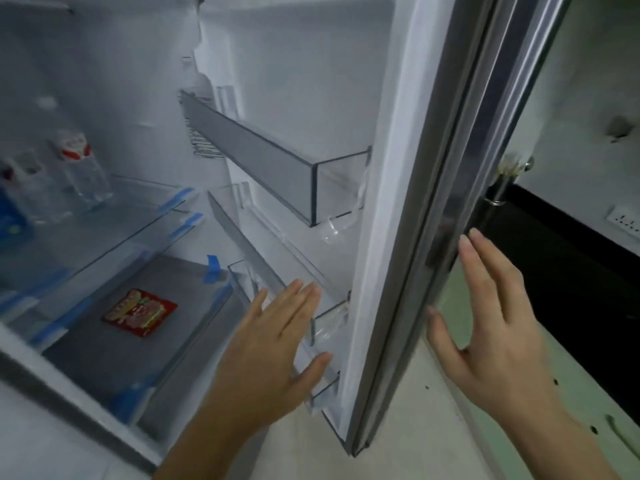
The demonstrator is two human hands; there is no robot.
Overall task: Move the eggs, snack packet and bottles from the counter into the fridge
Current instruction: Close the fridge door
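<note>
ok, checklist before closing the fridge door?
1. Red snack packet in, on grey lower shelf: ok.
2. Clear red-labelled bottles upright on glass shelf: ok.
3. Eggs inside: cannot tell, none visible.
4. Left hand out of closing path: not ok, open beside the clear door bin.
5. Right hand open at silver fridge door outer edge: ok.

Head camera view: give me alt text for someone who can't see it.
A person's open hands flank the edge of an open fridge door: the left hand by the clear inner door bins, the right hand at its outer face. Inside, a red snack packet lies flat on a grey lower shelf and clear bottles stand on a glass shelf above.
</note>
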